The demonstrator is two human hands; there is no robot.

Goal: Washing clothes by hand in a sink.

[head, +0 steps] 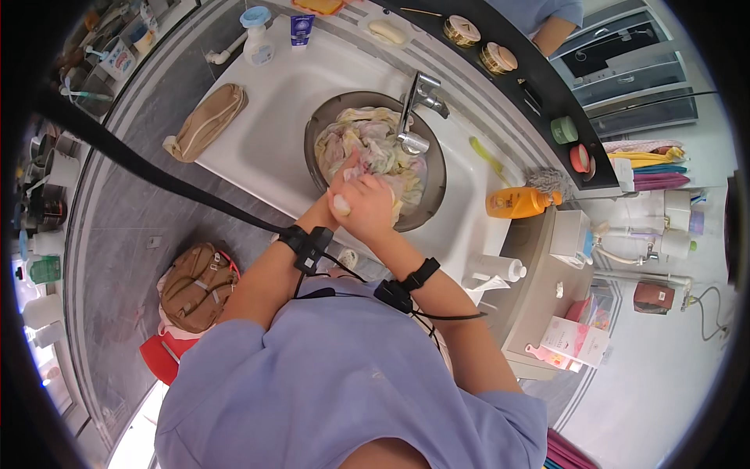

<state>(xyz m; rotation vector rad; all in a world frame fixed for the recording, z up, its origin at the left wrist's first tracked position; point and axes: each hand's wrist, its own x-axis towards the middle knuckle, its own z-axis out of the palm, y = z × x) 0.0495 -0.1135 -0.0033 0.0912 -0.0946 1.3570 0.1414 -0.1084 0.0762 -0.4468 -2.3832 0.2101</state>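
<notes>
A brown basin (434,202) stands in the white sink (281,117), filled with crumpled, wet-looking cloth (366,135) in white, yellow and pink. Over its near edge my right hand (369,205) is closed around part of the cloth, with a small whitish lump showing beside the thumb; whether this is soap or foam is unclear. My left hand (344,176) lies against and partly beneath the right one, a finger stretched onto the cloth, and its grip is hidden. The chrome faucet (415,117) reaches over the basin's right side.
A beige pouch (208,123), a foam pump bottle (258,44) and a purple tube (301,30) rest along the sink's left and back. At the right are an orange bottle (515,203), a green-handled brush (487,155) and a white bottle (504,267). A black cable crosses the left.
</notes>
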